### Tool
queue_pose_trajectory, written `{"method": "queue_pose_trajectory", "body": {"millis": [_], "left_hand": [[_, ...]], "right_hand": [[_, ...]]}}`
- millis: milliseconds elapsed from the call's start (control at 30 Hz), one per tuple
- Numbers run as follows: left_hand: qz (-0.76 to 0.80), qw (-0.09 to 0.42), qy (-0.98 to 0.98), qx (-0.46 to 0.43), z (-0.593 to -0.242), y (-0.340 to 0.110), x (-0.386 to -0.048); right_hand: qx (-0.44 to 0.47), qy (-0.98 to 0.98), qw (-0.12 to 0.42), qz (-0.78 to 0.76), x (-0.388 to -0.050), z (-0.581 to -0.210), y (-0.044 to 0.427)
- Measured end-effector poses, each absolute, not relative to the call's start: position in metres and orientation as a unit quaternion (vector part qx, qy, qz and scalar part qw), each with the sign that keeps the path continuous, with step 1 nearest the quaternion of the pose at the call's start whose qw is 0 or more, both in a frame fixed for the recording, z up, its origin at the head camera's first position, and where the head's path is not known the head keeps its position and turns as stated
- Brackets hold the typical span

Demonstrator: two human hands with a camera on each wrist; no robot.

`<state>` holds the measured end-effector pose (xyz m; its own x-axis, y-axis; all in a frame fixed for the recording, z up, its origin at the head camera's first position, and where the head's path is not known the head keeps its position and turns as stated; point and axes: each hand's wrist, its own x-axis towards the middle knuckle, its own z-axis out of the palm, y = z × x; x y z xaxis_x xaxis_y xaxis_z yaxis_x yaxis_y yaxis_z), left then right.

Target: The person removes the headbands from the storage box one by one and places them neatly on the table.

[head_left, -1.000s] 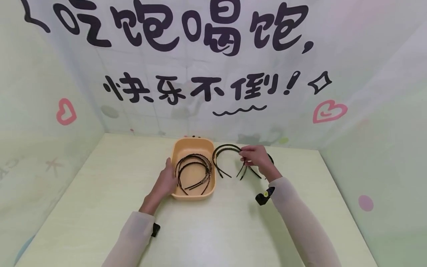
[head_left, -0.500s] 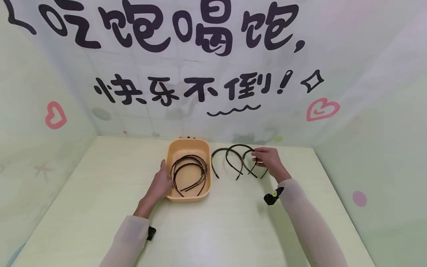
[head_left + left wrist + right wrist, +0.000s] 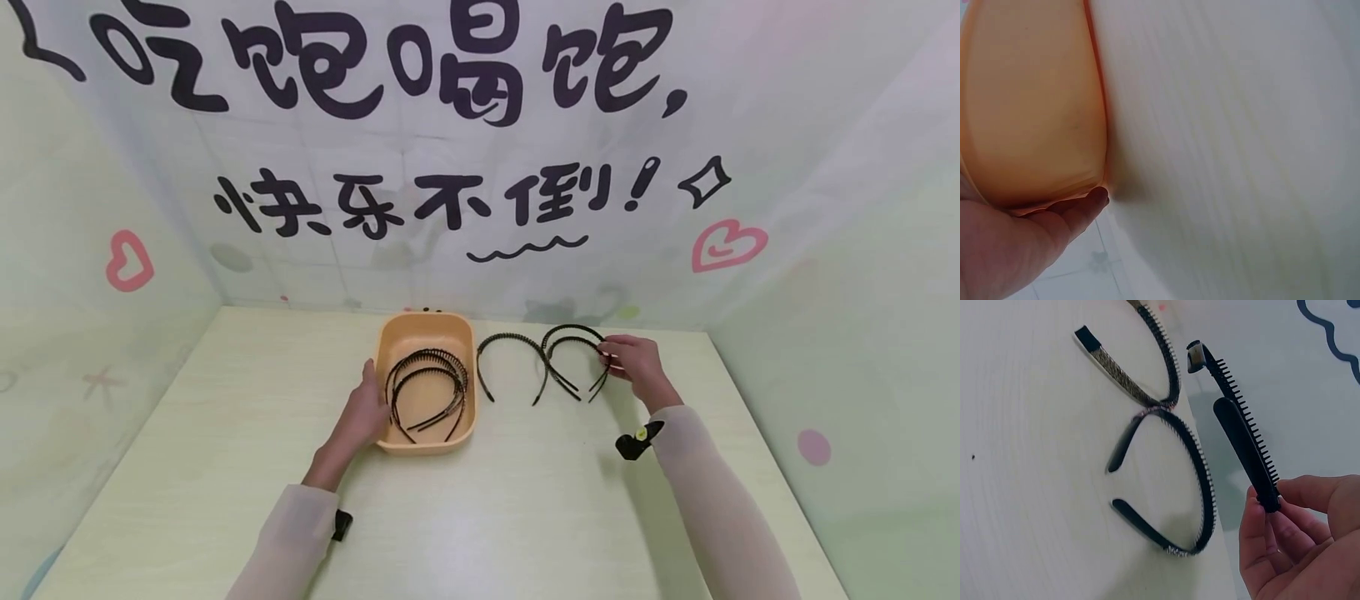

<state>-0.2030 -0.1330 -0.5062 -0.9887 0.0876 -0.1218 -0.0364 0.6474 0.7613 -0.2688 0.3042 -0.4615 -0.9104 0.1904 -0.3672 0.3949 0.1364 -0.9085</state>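
Note:
My left hand (image 3: 365,414) grips the left side of an orange plastic box (image 3: 426,445). In the left wrist view, its fingers (image 3: 1079,215) lie against the wall of the box. Several black toothed headbands (image 3: 427,373) lie overlapping inside. Towards the right, my right hand (image 3: 636,364) pinches one end of a black toothed headband (image 3: 1244,447) between thumb and fingers, raised above the table. Two more lie on the table: a headband with glittery ends (image 3: 1119,375) right of the box, and a black headband (image 3: 1200,481) beside it, the two touching or nearly touching.
A pale table (image 3: 480,525) carries everything. White printed walls (image 3: 420,275) close it in at the back and on both sides. The box and the loose headbands are near the back wall.
My right hand has moved right, carrying the headband from above the glittery one to above the other loose one. My left hand stays on the box; the head view has shifted slightly.

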Motion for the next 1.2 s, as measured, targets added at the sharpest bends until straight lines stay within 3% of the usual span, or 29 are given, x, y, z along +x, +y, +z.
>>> {"method": "queue_pose_trajectory", "body": {"millis": [1200], "left_hand": [[0.415, 0.074, 0.907, 0.006, -0.506, -0.133, -0.204]], "right_hand": [[0.339, 0.658, 0.024, -0.672, -0.26, -0.476, 0.387]]}}
